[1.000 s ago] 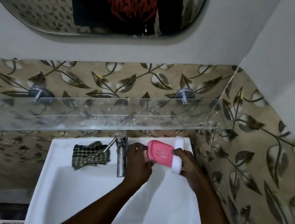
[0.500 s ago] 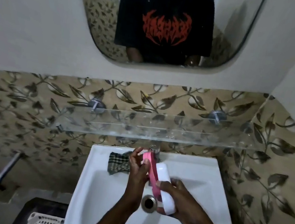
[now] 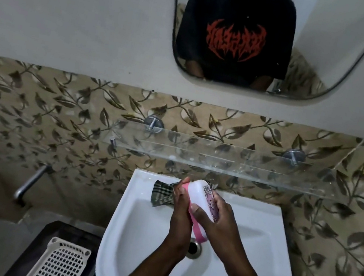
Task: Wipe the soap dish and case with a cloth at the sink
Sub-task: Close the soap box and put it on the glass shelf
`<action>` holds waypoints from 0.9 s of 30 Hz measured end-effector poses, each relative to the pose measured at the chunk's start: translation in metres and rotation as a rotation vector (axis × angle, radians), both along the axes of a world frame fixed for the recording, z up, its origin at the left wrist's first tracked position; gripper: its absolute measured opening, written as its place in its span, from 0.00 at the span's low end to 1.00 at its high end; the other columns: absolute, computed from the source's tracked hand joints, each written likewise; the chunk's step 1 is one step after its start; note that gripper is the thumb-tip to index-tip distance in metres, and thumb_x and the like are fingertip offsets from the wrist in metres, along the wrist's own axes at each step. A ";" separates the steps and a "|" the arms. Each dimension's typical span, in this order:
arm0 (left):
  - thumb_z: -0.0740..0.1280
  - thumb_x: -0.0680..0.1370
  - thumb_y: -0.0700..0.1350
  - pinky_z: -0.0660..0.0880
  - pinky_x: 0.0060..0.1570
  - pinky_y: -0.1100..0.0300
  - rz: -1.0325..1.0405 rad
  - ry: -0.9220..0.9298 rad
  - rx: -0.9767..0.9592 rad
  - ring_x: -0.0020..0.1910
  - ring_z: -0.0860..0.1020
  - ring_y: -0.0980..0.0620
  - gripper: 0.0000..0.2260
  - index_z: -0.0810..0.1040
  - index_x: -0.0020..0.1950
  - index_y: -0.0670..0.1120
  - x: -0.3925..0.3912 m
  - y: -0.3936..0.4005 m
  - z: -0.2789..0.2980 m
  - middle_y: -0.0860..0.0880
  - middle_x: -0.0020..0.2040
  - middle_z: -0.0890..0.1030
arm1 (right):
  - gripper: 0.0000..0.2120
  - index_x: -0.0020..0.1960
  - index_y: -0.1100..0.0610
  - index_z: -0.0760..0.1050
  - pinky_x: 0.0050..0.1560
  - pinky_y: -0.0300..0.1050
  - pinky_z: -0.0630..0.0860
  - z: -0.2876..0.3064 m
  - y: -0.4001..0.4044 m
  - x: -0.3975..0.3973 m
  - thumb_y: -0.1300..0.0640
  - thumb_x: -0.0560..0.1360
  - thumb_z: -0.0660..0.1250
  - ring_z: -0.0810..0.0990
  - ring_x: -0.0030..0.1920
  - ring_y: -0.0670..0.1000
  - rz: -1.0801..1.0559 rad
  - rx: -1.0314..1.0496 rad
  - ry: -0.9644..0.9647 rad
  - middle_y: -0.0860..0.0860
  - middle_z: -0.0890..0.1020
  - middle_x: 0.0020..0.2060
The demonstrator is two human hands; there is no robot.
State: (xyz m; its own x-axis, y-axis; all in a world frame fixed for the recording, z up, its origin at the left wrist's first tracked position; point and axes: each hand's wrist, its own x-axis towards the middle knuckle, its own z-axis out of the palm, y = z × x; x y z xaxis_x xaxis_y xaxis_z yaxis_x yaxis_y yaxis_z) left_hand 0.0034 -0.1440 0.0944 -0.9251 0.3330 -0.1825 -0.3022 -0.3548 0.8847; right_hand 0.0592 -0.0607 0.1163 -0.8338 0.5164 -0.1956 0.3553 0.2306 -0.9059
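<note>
Both my hands hold the soap case (image 3: 198, 195) on edge over the white sink (image 3: 262, 244). It has a white lid with a purple pattern and a pink dish part (image 3: 198, 232) along its left side. My left hand (image 3: 182, 207) lies against the pink side, fingers wrapped over its top edge. My right hand (image 3: 215, 219) grips the white lid, thumb on the front. A checked cloth (image 3: 162, 194) lies on the sink's back rim, partly hidden behind my left hand.
A clear shelf (image 3: 232, 162) juts from the leaf-patterned tiles just above the sink. The drain (image 3: 193, 249) sits below my hands. A mirror (image 3: 265, 43) hangs above. A white perforated basket (image 3: 59, 264) stands on a dark surface at lower left, near a metal wall handle (image 3: 28, 183).
The case moved from the sink's back right corner to over the basin and turned on edge, white lid toward me. The camera view swung up and right.
</note>
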 end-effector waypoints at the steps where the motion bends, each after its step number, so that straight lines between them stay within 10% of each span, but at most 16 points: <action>1: 0.58 0.77 0.61 0.69 0.70 0.31 0.012 -0.014 0.017 0.68 0.74 0.32 0.25 0.71 0.71 0.52 0.000 0.000 0.002 0.35 0.69 0.75 | 0.38 0.74 0.46 0.64 0.67 0.51 0.73 -0.001 -0.002 0.000 0.36 0.69 0.72 0.74 0.64 0.47 -0.001 0.000 0.000 0.47 0.72 0.62; 11: 0.57 0.79 0.59 0.72 0.64 0.33 0.040 -0.034 0.141 0.58 0.77 0.35 0.22 0.72 0.68 0.48 0.004 0.001 0.010 0.29 0.67 0.73 | 0.52 0.78 0.44 0.53 0.73 0.53 0.65 0.004 -0.016 0.000 0.22 0.59 0.53 0.63 0.72 0.55 0.065 0.126 -0.105 0.51 0.64 0.66; 15: 0.57 0.81 0.64 0.77 0.61 0.41 0.131 0.033 0.140 0.61 0.79 0.41 0.21 0.73 0.66 0.52 -0.001 0.001 0.012 0.40 0.63 0.79 | 0.52 0.79 0.43 0.47 0.72 0.54 0.67 0.016 -0.007 0.008 0.23 0.63 0.61 0.64 0.71 0.52 0.107 0.121 -0.075 0.49 0.63 0.67; 19: 0.55 0.79 0.59 0.81 0.55 0.53 0.186 0.169 0.129 0.59 0.80 0.53 0.16 0.74 0.62 0.58 -0.011 -0.001 0.019 0.54 0.58 0.81 | 0.42 0.69 0.37 0.64 0.52 0.35 0.80 0.035 0.008 0.018 0.31 0.59 0.74 0.79 0.55 0.36 0.074 0.049 0.080 0.39 0.77 0.60; 24: 0.58 0.75 0.72 0.75 0.58 0.67 0.128 0.529 -0.203 0.63 0.76 0.57 0.30 0.70 0.67 0.53 -0.031 -0.007 0.041 0.47 0.63 0.73 | 0.37 0.66 0.45 0.70 0.47 0.33 0.80 0.062 0.050 0.004 0.52 0.61 0.82 0.82 0.51 0.37 -0.002 0.140 0.227 0.40 0.80 0.55; 27: 0.64 0.77 0.64 0.70 0.65 0.64 0.076 0.819 -0.494 0.65 0.72 0.56 0.32 0.73 0.69 0.40 -0.059 -0.008 0.052 0.45 0.65 0.72 | 0.39 0.68 0.53 0.71 0.50 0.27 0.76 0.078 0.079 -0.015 0.56 0.60 0.82 0.81 0.53 0.41 0.044 0.288 0.234 0.48 0.81 0.58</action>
State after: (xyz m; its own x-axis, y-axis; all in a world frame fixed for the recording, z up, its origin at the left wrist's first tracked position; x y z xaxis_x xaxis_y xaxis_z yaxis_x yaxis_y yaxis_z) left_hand -0.0560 -0.1518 0.1464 -0.8437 0.3255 0.4269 0.4850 0.1213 0.8660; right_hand 0.0447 0.0182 0.1943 -0.8611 0.4853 0.1514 0.1303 0.4986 -0.8570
